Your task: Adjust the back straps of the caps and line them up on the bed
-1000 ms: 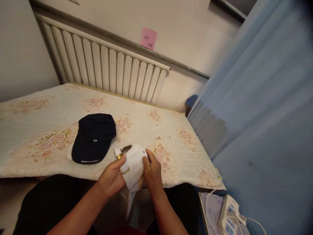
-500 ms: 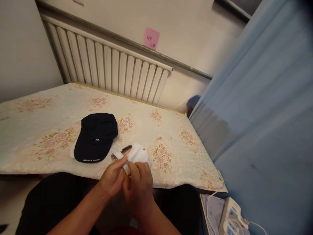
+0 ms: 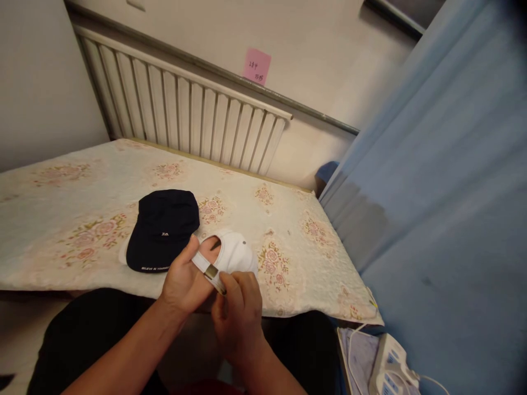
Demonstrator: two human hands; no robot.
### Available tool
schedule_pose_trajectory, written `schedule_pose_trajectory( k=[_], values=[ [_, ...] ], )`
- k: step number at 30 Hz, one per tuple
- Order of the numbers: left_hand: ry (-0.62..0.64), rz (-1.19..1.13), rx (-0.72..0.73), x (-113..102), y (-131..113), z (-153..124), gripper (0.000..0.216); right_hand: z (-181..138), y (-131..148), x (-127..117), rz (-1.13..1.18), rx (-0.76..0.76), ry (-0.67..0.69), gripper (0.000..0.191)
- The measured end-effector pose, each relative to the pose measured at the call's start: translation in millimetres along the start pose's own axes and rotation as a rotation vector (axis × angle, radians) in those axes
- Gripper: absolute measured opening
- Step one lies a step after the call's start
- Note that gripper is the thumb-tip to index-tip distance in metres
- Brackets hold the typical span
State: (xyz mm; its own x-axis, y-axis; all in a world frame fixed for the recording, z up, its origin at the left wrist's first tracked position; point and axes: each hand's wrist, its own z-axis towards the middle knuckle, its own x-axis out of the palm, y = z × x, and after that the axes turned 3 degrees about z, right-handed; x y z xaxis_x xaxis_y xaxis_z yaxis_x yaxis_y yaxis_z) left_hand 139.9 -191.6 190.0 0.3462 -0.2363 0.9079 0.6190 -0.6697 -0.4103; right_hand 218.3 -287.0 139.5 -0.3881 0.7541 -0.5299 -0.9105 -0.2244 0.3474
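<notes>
Between my hands is a white baseball cap (image 3: 236,251), its back opening and adjusting strap turned toward me. A metal buckle (image 3: 211,271) shows on the strap. My left hand (image 3: 185,282) supports the cap from the left, thumb up beside the strap and fingers reaching under it into the opening. With its fingers closed, my right hand (image 3: 239,307) pinches the strap near its right end, just past the buckle. A black baseball cap (image 3: 164,219) lies on the bed to the left, brim toward me with white lettering on its edge; something white peeks out from under it.
The bed (image 3: 242,206) has a flowered quilted cover. Behind it are a white radiator (image 3: 185,104) and a wall with a pink note (image 3: 257,66). A blue curtain (image 3: 432,181) hangs at the right. A power strip (image 3: 389,362) with cables sits at the lower right.
The white cap has turned and risen slightly, so the strap and its buckle now show. My left thumb has moved off the strap to the left; my right hand still pinches near the strap's end.
</notes>
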Motion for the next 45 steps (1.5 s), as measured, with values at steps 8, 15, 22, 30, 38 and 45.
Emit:
schedule_pose_trajectory(
  k=[8, 15, 22, 30, 38, 45],
  values=[
    [0.139, -0.052, 0.093, 18, -6, 16, 0.052, 9, -21, 5, 0.034, -0.083, -0.106, 0.045],
    [0.203, -0.079, 0.018, 9, -2, 11, 0.063, 0, -15, -4, 0.191, -0.039, -0.054, 0.037],
    [0.223, -0.045, -0.11, 12, 6, -3, 0.061, 29, 1, -42, 0.228, -0.181, -0.187, 0.043],
    [0.289, -0.047, -0.248, -2, 14, -17, 0.058, 43, -17, -52, 0.023, -0.168, 0.163, 0.063],
    [0.344, -0.064, -0.251, 4, 13, -18, 0.064, 13, -65, -52, 0.361, 0.402, 0.207, 0.048],
    [0.415, -0.004, -0.28, 10, 19, -24, 0.059, 30, -36, -72, 0.201, 0.134, 0.117, 0.058]
  ],
)
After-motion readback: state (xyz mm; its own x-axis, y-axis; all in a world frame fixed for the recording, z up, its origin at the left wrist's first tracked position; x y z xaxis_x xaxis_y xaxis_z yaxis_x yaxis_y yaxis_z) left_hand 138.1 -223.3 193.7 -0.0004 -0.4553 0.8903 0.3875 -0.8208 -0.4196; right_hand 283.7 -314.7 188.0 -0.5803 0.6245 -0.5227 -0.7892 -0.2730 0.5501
